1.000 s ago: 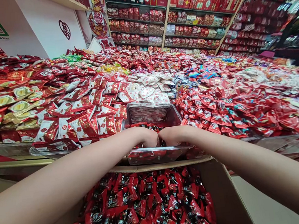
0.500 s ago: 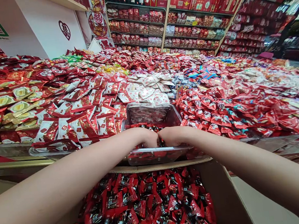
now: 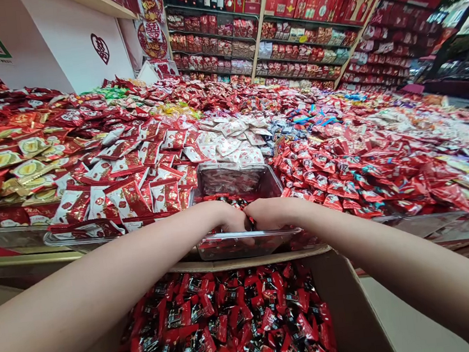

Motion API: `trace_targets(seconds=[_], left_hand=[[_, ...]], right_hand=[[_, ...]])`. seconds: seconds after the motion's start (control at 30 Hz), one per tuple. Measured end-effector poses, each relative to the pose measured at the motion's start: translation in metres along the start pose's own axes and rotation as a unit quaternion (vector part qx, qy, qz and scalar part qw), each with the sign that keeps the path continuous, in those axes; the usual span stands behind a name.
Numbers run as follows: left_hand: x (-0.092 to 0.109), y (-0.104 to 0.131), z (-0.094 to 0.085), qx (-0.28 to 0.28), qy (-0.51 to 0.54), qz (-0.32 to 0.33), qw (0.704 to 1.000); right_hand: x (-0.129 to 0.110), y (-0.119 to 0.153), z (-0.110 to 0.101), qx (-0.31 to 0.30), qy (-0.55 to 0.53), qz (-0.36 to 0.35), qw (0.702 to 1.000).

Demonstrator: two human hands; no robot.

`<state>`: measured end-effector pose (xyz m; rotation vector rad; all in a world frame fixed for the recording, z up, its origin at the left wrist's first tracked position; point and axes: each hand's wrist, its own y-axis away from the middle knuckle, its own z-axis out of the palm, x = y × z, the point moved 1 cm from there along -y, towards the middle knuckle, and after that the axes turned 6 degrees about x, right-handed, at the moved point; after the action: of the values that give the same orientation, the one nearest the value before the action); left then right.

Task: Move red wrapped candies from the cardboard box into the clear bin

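Both hands reach into a clear plastic bin at the centre, which holds red-and-black wrapped candies. My left hand is at the bin's middle, its fingers pointing down among the candies and mostly hidden. Close beside it on the right, my right hand is bent down the same way, its fingertips out of sight. What either hand holds cannot be made out. Below the bin, a cardboard box contains many more red-and-black candies.
White-and-red packets lie left of the bin, small red candies to its right, and white packets behind. Shelves with bottles and boxes stand at the back. A white stand is at the back left.
My left hand's fingers have sunk a little lower behind the bin's clear front wall. My right hand has shifted slightly left. The view has moved a little.
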<state>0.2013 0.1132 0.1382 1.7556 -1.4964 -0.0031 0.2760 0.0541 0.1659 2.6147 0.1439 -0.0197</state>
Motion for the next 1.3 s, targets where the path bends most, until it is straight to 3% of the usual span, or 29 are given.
trace_targets(seconds=[0.3,0.8,1.3], left_hand=[[-0.008,-0.006,0.002,0.039,0.001,-0.021,0.999],[0.004,0.003,-0.003,0.057,-0.048,-0.022,0.997],[-0.016,-0.007,0.006,0.022,-0.024,0.005,0.999]], right_hand=[[0.005,-0.004,0.008,0.029,-0.034,-0.015,0.999],[0.001,0.000,0.002,0.024,-0.014,-0.004,1.000],[0.001,-0.005,0.004,-0.010,-0.015,-0.023,1.000]])
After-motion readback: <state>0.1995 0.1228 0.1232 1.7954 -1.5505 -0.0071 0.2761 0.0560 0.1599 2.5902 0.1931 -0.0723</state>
